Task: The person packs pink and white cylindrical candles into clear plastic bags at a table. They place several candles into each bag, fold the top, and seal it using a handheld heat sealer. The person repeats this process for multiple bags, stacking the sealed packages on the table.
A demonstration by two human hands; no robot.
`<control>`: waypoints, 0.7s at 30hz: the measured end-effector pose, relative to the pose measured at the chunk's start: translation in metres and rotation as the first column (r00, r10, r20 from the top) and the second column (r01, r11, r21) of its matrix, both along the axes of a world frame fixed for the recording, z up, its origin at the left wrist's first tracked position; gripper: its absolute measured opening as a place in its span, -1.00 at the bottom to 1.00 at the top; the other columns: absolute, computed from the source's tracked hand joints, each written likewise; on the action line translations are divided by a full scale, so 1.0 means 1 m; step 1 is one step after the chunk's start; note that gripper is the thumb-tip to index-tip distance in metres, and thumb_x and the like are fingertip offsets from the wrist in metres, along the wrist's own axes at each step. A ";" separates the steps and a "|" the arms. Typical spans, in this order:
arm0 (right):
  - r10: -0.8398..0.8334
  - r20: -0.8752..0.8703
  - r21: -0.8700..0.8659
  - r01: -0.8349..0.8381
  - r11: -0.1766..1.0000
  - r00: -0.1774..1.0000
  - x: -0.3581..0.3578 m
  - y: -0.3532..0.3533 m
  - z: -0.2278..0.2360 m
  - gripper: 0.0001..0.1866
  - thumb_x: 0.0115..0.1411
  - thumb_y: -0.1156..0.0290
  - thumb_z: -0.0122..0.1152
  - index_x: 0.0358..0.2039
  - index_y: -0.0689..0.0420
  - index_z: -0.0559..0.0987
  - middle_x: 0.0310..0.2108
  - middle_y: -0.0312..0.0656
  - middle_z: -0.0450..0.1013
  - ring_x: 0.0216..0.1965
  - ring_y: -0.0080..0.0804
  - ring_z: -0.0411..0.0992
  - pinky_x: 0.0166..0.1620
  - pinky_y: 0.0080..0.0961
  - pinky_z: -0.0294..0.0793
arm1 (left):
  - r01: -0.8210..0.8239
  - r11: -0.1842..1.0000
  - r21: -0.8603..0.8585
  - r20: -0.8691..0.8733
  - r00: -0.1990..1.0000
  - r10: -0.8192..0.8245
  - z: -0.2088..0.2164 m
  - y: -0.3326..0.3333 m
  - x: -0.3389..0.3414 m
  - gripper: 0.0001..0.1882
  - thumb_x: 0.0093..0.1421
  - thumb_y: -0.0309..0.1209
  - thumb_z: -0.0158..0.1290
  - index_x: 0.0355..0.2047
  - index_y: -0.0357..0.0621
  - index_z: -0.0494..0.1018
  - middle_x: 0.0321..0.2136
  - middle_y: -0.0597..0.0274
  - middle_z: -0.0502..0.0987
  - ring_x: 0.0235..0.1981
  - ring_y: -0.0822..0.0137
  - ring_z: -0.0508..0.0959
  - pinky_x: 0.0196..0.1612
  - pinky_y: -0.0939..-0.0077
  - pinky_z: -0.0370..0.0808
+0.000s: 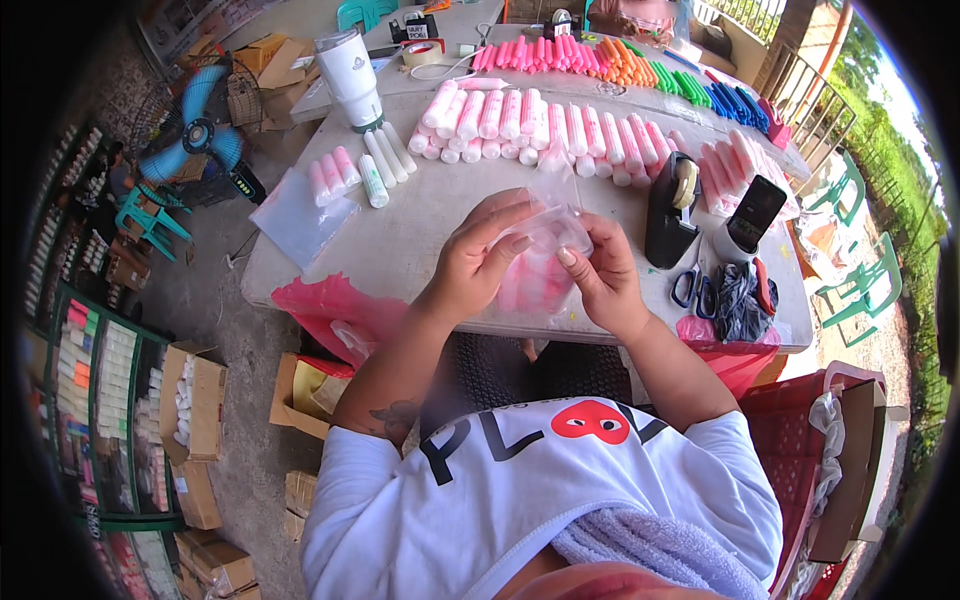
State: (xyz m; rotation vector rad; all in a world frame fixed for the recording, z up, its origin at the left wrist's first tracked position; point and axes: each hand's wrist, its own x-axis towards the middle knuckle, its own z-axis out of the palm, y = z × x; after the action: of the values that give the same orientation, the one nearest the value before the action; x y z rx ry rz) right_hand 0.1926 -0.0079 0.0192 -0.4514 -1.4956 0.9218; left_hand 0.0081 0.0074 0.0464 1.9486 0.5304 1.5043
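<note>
My left hand (482, 250) and my right hand (610, 275) are both closed on the upper part of a clear plastic bag (548, 232), above the table's near side. Pink candles (535, 285) show through the bag below my fingers. The thumbs press the gathered plastic from either side. Just beyond my hands, pink and white candles (490, 115) lie stacked in a long row. To the left are a small group of pink candles (334, 176), several white ones (388, 155) and a flat clear plastic bag (305, 218).
A white tumbler (350, 80) stands at the back left. On the right are a black tape dispenser (672, 212), a phone (757, 212), blue-handled scissors (694, 290) and a crumpled black bag (742, 305). Pink, orange, green and blue candles (610, 62) line the far side. A fan (200, 135) is at left.
</note>
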 end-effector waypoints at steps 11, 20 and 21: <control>0.195 0.015 -0.313 -0.180 0.932 0.981 0.025 0.012 0.081 -0.88 0.13 0.71 0.16 -0.31 0.26 0.52 -0.30 -0.32 0.42 -0.23 -0.67 0.39 -0.12 -0.71 0.41 | -0.040 0.996 -0.074 -0.109 0.993 0.032 0.050 0.003 0.003 -0.66 0.16 -0.73 -0.02 -0.05 -0.26 0.46 -0.20 0.19 0.56 -0.21 0.43 0.54 -0.10 0.58 0.44; -0.001 0.471 0.204 -0.108 0.973 0.882 0.034 0.021 0.074 -0.77 0.06 0.77 0.07 -0.33 0.20 0.59 -0.26 -0.18 0.44 -0.15 -0.40 0.42 -0.07 -0.48 0.39 | 0.021 1.000 0.007 -0.193 0.981 -0.019 0.032 0.014 -0.009 -0.71 0.15 -0.73 0.00 -0.13 -0.23 0.42 -0.25 0.18 0.53 -0.19 0.46 0.51 -0.11 0.60 0.44; 0.017 0.449 0.183 -0.111 0.977 0.893 0.033 0.018 0.075 -0.75 0.04 0.78 0.07 -0.33 0.20 0.59 -0.25 -0.18 0.44 -0.15 -0.40 0.42 -0.07 -0.48 0.39 | 0.010 0.999 -0.039 -0.217 0.976 -0.018 0.030 0.011 -0.010 -0.73 0.14 -0.73 0.00 -0.15 -0.23 0.42 -0.24 0.18 0.52 -0.18 0.45 0.50 -0.10 0.59 0.44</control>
State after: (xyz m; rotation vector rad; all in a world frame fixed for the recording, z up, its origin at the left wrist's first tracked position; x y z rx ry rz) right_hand 0.2253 0.0105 0.0945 -0.4849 -2.0153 0.7307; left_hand -0.0018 0.0186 0.0767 2.0952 0.6319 1.2702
